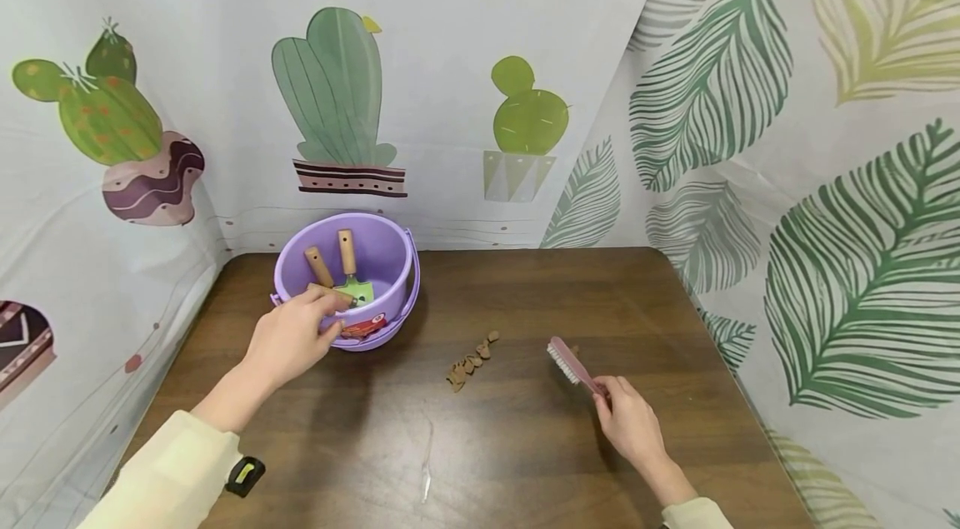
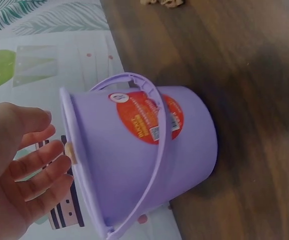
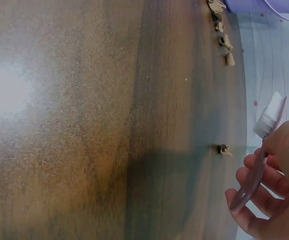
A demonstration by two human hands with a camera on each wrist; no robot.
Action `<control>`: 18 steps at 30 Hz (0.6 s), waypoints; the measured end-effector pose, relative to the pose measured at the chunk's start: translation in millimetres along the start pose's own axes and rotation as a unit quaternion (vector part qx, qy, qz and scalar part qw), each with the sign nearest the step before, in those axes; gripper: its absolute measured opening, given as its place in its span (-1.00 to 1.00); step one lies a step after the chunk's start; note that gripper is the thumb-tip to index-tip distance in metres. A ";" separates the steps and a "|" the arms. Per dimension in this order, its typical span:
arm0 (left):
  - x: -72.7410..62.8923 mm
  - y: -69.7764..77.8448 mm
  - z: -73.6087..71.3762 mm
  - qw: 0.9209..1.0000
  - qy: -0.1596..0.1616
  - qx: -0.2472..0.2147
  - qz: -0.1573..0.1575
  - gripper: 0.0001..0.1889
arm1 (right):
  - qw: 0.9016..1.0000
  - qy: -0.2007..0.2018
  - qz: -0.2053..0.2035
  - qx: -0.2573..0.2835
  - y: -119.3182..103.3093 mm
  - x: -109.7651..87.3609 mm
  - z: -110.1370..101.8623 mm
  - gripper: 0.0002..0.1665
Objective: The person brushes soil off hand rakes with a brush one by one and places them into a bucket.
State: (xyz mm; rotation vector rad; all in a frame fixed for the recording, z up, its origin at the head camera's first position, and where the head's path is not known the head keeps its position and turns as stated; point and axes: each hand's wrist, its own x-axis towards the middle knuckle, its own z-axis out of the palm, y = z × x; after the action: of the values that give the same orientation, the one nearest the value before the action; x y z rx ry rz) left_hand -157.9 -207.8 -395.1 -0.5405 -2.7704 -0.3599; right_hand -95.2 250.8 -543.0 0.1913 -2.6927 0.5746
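My left hand [image 1: 296,333] is over the near-left rim of a purple bucket [image 2: 129,160], its fingers loosely bent with a gap to the thumb. Close by its fingertips, the end of a wooden handle [image 2: 71,153] shows at the rim. Inside the bucket are garden tools with wooden handles [image 1: 347,252], one with a green blade [image 1: 358,292]. On the right, my right hand [image 1: 630,421] grips a pink brush [image 1: 573,362] with white bristles [image 3: 270,116] by its handle, raised above the table. A single small brown piece [image 3: 225,150] lies below the brush.
Several small brown pieces [image 1: 470,364] form a slanting row on the brown wooden table [image 1: 510,446], between bucket and brush. The bucket's handle [image 2: 160,145] hangs down its side. Behind the table hangs a cloth [image 1: 450,12] printed with cacti and leaves.
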 end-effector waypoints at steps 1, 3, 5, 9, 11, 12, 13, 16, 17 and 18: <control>-1.9 0.5 1.6 1.000 0.000 0.002 0.001 -0.77 | 1.000 0.001 0.002 0.002 0.2 -0.3 0.3 -0.77; -6.2 1.4 4.7 1.000 -0.002 0.005 0.001 -0.79 | 1.000 -0.003 0.009 0.004 0.9 -0.6 0.7 -0.77; -10.9 2.4 7.9 1.000 -0.003 0.008 -0.001 -0.81 | 1.000 -0.014 0.019 0.010 2.1 -0.9 0.8 -0.78; -19.4 3.6 12.2 1.000 -0.004 0.001 -0.009 -0.85 | 0.998 -0.040 0.048 0.027 5.4 -1.2 0.6 -0.79; -22.9 3.4 14.4 1.000 -0.001 -0.004 -0.011 -0.85 | 0.996 -0.051 0.064 0.037 6.8 -1.2 0.3 -0.80; -24.6 3.1 15.7 1.000 0.001 -0.007 -0.013 -0.85 | 0.995 -0.055 0.073 0.041 7.3 -1.3 0.3 -0.80; -26.1 2.9 16.8 1.000 0.003 -0.010 -0.016 -0.85 | 0.994 -0.055 0.080 0.047 7.5 -1.4 0.2 -0.81; -30.9 2.1 20.5 1.000 0.011 -0.021 -0.016 -0.85 | 0.992 -0.053 0.098 0.059 8.3 -2.3 0.6 -0.81; -32.6 1.8 21.8 1.000 0.011 -0.022 -0.016 -0.85 | 0.992 -0.051 0.103 0.062 8.5 -2.7 0.8 -0.82; -34.2 1.4 23.0 1.000 0.010 -0.024 -0.017 -0.85 | 0.991 -0.048 0.107 0.064 9.0 -3.2 1.3 -0.82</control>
State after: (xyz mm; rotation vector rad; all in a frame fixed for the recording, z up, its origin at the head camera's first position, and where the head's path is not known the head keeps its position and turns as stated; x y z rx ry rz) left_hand -132.5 -210.8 -427.4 -0.4983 -2.7614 -0.4372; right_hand -94.5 258.6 -548.7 -0.0380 -2.7913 0.8215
